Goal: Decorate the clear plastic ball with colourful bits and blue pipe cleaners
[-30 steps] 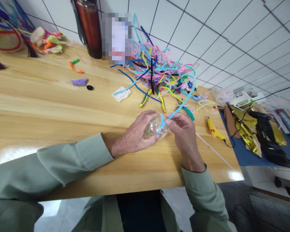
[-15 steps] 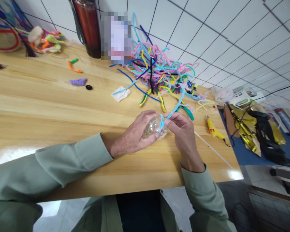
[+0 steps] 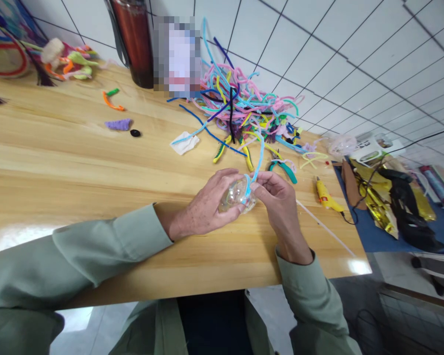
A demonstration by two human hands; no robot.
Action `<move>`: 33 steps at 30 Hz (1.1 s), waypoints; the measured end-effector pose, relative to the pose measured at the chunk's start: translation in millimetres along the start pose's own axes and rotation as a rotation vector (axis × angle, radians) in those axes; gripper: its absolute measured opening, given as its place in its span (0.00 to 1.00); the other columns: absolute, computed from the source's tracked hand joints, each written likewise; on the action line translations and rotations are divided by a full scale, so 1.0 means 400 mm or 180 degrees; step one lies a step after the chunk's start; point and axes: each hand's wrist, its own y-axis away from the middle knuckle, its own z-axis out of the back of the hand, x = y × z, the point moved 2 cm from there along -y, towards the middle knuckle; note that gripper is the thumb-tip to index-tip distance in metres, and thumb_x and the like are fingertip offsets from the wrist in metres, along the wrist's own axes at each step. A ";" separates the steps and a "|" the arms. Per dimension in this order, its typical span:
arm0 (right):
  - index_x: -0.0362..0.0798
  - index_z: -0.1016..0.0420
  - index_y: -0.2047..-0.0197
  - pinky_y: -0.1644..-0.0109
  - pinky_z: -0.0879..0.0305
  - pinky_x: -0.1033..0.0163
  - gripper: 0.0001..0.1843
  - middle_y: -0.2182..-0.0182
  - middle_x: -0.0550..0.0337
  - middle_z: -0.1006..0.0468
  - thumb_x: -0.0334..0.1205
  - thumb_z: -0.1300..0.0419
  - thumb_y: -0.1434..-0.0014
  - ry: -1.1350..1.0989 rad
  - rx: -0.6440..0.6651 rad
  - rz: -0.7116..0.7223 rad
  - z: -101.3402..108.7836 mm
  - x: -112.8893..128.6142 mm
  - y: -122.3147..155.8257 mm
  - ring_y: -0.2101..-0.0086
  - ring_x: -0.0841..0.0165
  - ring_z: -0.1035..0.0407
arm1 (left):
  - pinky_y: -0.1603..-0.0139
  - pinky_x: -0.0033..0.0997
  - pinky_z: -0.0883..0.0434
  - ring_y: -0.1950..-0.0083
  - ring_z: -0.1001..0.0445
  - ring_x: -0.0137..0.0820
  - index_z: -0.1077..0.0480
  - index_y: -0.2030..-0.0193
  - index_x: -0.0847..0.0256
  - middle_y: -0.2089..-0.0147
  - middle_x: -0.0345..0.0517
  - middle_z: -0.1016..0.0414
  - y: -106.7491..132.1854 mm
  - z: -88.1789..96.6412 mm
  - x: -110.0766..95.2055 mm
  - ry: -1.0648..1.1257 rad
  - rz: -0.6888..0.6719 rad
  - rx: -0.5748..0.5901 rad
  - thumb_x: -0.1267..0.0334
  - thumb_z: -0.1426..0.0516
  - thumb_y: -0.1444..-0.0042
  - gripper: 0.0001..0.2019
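My left hand (image 3: pixel 210 202) is wrapped round a clear, rounded plastic piece (image 3: pixel 235 193), thumb and fingers on opposite sides of it. A light blue pipe cleaner (image 3: pixel 260 153) lies along the right part of the clear piece, bent there, and its free end curves up towards the pile. Between thumb and fingertips, my right hand (image 3: pixel 277 193) pinches this pipe cleaner beside the clear piece. My fingers hide part of the piece and the exact place where the strand is attached, if it is.
Behind my hands lies a tangled pile of pipe cleaners (image 3: pixel 244 98), with yellow-handled pliers (image 3: pixel 248 159) and teal-handled pliers (image 3: pixel 288 172) before it. A yellow glue gun (image 3: pixel 327 197) rests at the right. A dark red thermos (image 3: pixel 138 44) stands at the back.
The free end of the light blue pipe cleaner has swung left and now stands more upright. My right hand has shifted very slightly; my left hand keeps its place.
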 end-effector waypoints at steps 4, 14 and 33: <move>0.54 0.19 0.58 0.69 0.35 0.62 0.09 0.72 0.67 0.29 0.43 0.28 0.42 -0.0015 -0.0032 -0.0018 0.000 0.000 0.001 0.73 0.70 0.35 | 0.25 0.64 0.31 0.24 0.34 0.53 0.43 0.25 0.55 0.28 0.65 0.34 0.001 -0.001 0.002 -0.0016 0.0006 -0.0006 0.61 0.39 0.31 0.31; 0.54 0.21 0.56 0.69 0.35 0.62 0.12 0.71 0.68 0.29 0.43 0.29 0.43 0.0066 -0.0087 -0.0006 -0.003 -0.002 0.002 0.73 0.71 0.35 | 0.25 0.64 0.30 0.24 0.33 0.52 0.43 0.25 0.55 0.29 0.65 0.33 0.002 -0.002 0.004 -0.0045 -0.0015 -0.0023 0.61 0.38 0.31 0.31; 0.56 0.21 0.51 0.64 0.32 0.58 0.13 0.60 0.62 0.26 0.45 0.31 0.38 0.0419 -0.0050 0.0289 -0.007 0.017 0.041 0.67 0.68 0.32 | 0.26 0.64 0.30 0.25 0.33 0.52 0.44 0.25 0.55 0.29 0.64 0.33 0.000 0.002 0.002 -0.0079 -0.0053 -0.0027 0.63 0.38 0.33 0.32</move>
